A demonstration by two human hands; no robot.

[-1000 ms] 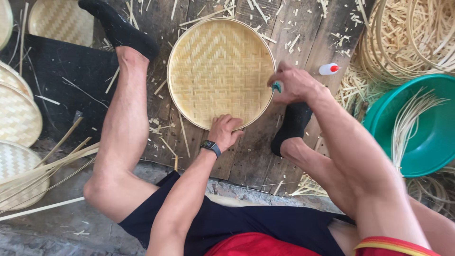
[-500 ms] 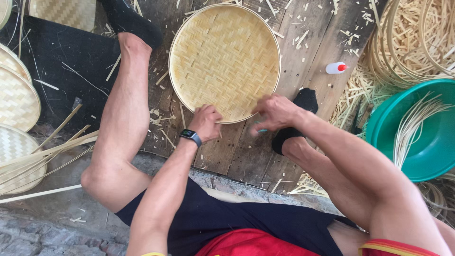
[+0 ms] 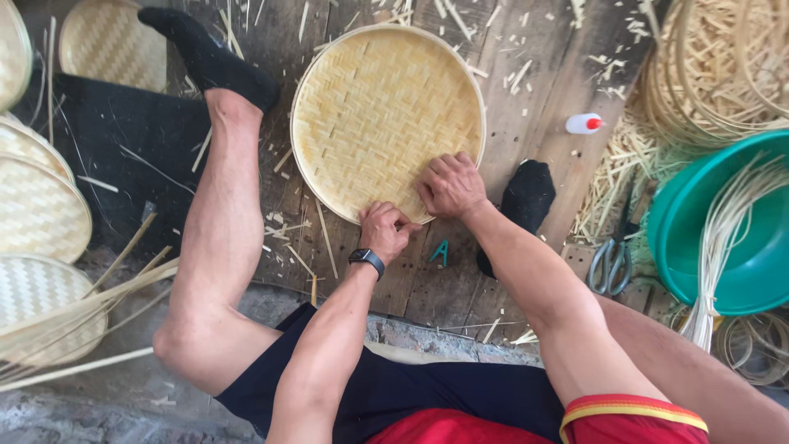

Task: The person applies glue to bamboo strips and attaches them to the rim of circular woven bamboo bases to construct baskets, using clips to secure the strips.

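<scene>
Both hands meet at the near rim of a round woven bamboo tray (image 3: 386,119) lying flat on a plank floor (image 3: 534,99). The left hand (image 3: 386,230), a dark watch (image 3: 366,260) on its wrist, is curled into a pinch on the rim's edge, while the right hand (image 3: 449,186) presses palm-down just beside it, fingers spread over the weave. The tray lies between the seated person's outstretched legs, ahead of both hands. A small teal clip (image 3: 440,252) lies just below the hands. Scissors (image 3: 612,263), a green basin (image 3: 723,230) and a small white bottle (image 3: 583,124) sit to the right; finished trays (image 3: 37,205) stack at left.
</scene>
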